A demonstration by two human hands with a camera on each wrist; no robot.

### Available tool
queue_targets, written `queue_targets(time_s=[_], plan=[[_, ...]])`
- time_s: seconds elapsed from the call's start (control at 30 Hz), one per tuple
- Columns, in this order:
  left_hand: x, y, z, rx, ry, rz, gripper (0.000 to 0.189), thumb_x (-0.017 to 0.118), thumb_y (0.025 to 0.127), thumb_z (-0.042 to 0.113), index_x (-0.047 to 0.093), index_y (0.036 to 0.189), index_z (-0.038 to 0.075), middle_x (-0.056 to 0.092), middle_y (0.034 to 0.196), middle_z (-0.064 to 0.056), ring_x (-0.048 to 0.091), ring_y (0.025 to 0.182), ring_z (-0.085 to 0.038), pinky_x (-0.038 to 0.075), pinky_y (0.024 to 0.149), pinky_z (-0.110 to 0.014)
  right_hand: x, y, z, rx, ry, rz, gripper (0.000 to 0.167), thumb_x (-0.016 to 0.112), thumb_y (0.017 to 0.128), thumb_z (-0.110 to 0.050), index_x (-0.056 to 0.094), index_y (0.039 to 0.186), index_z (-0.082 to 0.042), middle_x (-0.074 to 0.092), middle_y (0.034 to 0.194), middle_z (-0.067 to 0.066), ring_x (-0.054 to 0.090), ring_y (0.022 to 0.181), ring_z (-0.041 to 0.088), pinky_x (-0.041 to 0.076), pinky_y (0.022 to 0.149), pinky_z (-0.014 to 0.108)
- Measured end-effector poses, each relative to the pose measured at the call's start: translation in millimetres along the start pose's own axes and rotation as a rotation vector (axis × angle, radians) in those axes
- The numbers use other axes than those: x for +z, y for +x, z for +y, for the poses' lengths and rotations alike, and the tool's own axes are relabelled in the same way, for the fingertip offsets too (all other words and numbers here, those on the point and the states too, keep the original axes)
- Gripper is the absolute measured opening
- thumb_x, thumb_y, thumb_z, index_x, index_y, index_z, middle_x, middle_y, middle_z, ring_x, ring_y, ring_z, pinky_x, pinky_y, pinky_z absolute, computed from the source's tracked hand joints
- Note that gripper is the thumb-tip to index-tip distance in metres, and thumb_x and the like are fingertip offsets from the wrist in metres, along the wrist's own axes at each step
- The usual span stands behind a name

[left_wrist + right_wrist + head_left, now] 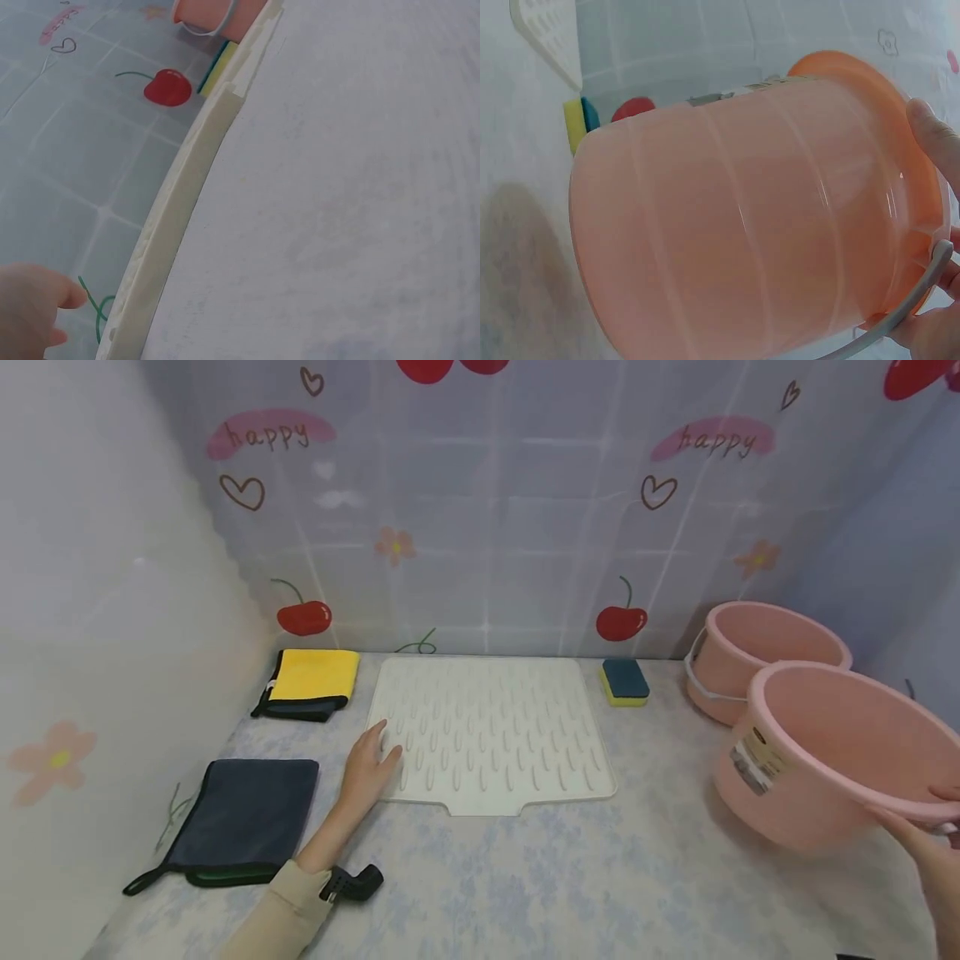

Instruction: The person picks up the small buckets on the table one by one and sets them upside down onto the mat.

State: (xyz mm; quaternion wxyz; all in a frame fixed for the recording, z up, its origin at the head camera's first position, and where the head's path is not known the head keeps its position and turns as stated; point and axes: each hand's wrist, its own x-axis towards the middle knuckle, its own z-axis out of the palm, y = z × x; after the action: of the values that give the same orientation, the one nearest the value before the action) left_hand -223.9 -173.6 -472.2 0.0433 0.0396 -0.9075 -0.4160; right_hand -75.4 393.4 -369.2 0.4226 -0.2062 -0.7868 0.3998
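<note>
A pink bucket (pixel 795 793) with a label on its side is at the right, tilted, with a shadow on the table beneath it. My right hand (pixel 926 852) grips its rim, thumb on the outside; the right wrist view shows the bucket's side (pixel 735 225) and grey handle (pixel 900 311). At the left edge of a white ridged draining board (pixel 487 735), my left hand (pixel 367 768) has its thumb and fingers spread. In the left wrist view that hand (pixel 34 311) is partly cut off, so whether it touches the board is unclear.
A second pink bucket (pixel 720 685) stands behind at the right. Right of the board lies a green-and-yellow sponge (pixel 625 683). On the left are a folded yellow cloth (pixel 315 675) and a folded dark cloth (pixel 251 810). A printed curtain (pixel 487 527) hangs behind.
</note>
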Motion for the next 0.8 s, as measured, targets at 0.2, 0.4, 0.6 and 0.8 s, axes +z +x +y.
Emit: queue_targets(time_s=[0.2, 0.4, 0.6, 0.8], plan=[[0.3, 4.1, 6.7, -0.014, -0.041, -0.007, 0.059, 0.053, 0.095, 0.025, 0.032, 0.148, 0.006, 0.033, 0.152, -0.018, 0.028, 0.143, -0.034, 0.025, 0.117, -0.052, 31.2, -2.1, -37.8, -0.208, 0.206, -0.117, 0.070, 0.072, 0.069, 0.018, 0.052, 0.133, -0.002, 0.059, 0.109, -0.020, 0.055, 0.105, 0.002, 0.044, 0.094, 0.007], [-5.6, 1.1, 10.6, -0.051, -0.047, -0.029, 0.059, 0.052, 0.096, 0.026, 0.031, 0.148, 0.007, 0.031, 0.153, -0.017, 0.028, 0.143, -0.034, 0.025, 0.116, -0.052, 77.8, -7.9, -65.1, -0.316, 0.718, -0.324, 0.065, 0.071, 0.065, 0.025, 0.049, 0.126, 0.015, 0.066, 0.109, 0.003, 0.060, 0.099, 0.012, 0.051, 0.084, 0.010], [-6.7, 3.1, 12.7, -0.043, -0.055, -0.041, 0.058, 0.052, 0.096, 0.027, 0.033, 0.147, 0.007, 0.032, 0.152, -0.018, 0.028, 0.142, -0.036, 0.026, 0.116, -0.053, 123.7, -10.4, -87.4, -0.332, 0.869, -0.447, 0.066, 0.072, 0.063, 0.024, 0.051, 0.125, 0.013, 0.066, 0.107, 0.003, 0.060, 0.096, 0.012, 0.052, 0.082, 0.011], [-11.7, 10.5, 27.0, 0.011, -0.054, -0.047, 0.057, 0.051, 0.097, 0.029, 0.033, 0.147, 0.011, 0.032, 0.153, -0.015, 0.030, 0.142, -0.033, 0.027, 0.116, -0.052, 166.8, -17.2, -106.1, -0.337, 0.777, -0.505, 0.069, 0.078, 0.062, 0.018, 0.052, 0.125, 0.008, 0.064, 0.105, -0.002, 0.058, 0.096, 0.008, 0.050, 0.078, 0.010]])
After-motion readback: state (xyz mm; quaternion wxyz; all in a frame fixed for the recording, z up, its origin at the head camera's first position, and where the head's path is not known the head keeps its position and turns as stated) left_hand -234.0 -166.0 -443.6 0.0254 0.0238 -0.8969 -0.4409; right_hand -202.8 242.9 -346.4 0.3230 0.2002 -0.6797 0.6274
